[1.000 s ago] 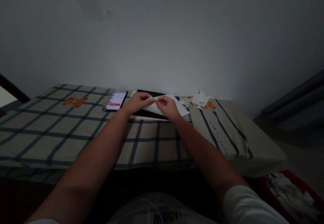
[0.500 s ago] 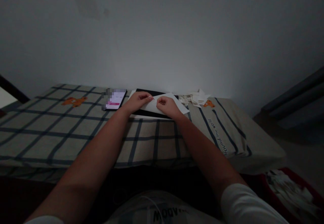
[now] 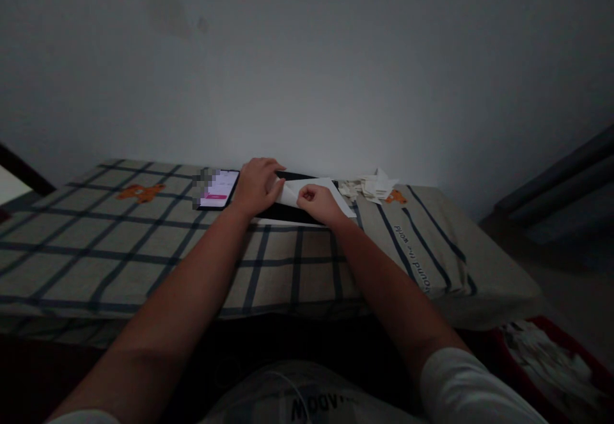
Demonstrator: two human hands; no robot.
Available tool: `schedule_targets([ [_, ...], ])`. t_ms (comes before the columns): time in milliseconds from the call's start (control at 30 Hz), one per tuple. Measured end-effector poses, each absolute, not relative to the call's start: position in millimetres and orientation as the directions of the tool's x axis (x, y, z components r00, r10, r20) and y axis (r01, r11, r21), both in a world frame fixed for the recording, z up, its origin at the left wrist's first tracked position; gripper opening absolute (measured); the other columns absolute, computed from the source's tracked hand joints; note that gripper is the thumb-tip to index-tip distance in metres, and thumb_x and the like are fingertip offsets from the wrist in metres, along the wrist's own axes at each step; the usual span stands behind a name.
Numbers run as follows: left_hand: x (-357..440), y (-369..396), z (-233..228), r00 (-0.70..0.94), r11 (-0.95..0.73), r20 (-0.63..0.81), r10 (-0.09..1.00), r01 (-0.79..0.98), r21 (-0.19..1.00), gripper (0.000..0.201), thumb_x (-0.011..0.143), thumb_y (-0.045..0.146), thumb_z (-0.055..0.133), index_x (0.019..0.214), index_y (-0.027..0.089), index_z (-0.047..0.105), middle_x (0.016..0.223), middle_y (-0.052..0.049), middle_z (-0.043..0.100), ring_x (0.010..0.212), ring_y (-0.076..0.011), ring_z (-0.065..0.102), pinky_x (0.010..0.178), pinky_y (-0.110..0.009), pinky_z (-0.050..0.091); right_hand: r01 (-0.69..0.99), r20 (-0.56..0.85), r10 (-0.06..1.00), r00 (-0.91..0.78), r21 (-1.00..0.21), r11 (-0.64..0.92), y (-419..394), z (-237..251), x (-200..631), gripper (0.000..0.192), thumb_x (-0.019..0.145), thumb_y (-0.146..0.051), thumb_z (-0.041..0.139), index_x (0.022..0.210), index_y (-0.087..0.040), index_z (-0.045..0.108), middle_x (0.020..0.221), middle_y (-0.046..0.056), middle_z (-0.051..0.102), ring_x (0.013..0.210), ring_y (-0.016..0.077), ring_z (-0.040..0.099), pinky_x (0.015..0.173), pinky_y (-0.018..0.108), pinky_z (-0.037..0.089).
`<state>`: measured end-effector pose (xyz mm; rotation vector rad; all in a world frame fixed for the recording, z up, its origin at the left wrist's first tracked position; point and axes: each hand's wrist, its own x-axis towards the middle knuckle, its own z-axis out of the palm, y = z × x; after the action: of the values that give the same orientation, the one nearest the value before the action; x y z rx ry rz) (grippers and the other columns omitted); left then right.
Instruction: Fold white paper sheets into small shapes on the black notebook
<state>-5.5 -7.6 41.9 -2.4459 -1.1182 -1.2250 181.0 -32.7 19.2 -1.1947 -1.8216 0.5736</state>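
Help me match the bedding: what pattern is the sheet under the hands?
Beige bed sheet with dark blue checks, clearest in the head view.

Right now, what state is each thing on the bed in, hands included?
White paper: partly folded, lying on a dark board.
Dark board: flat on the checked sheet.
Phone: screen lit, face up.
Paper pile: loose, heaped by the wall.
Left hand: palm down, pressing the paper's left end.
Right hand: fingers curled, pinching the paper.
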Motion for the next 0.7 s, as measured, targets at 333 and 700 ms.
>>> schedule_targets([
  [333,11.2,-17.5,42.5,0.658,-0.801,0.622,0.424,0.594,-0.083,0.024,0.085,0.029,0.044,0.087,0.019,0.066,0.101,-0.008,0.063,0.103,-0.0254,0.049,0.09,-0.044,0.033,0.492,0.416,0.894,-0.164,-0.752,0.44,-34.2,22.7,181.9,0.013,0.068,-0.028,0.054,0.067,-0.016,0.058,0.061,-0.002,0.054,0.057,0.01,0.046,0.056,0.023,0.036],
  [700,3.0,-15.1,44.5,0.53,-0.693,0.688,0.495,0.719,-0.056,0.021,0.085,0.027,0.044,0.084,0.023,0.064,0.108,-0.005,0.061,0.114,-0.0263,0.043,0.103,-0.054,0.011,0.563,0.398,0.904,-0.158,-0.715,0.414,-29.7,20.5,186.9,0.014,0.068,-0.027,0.053,0.064,-0.016,0.06,0.059,-0.002,0.054,0.057,0.0106,0.047,0.057,0.023,0.036],
])
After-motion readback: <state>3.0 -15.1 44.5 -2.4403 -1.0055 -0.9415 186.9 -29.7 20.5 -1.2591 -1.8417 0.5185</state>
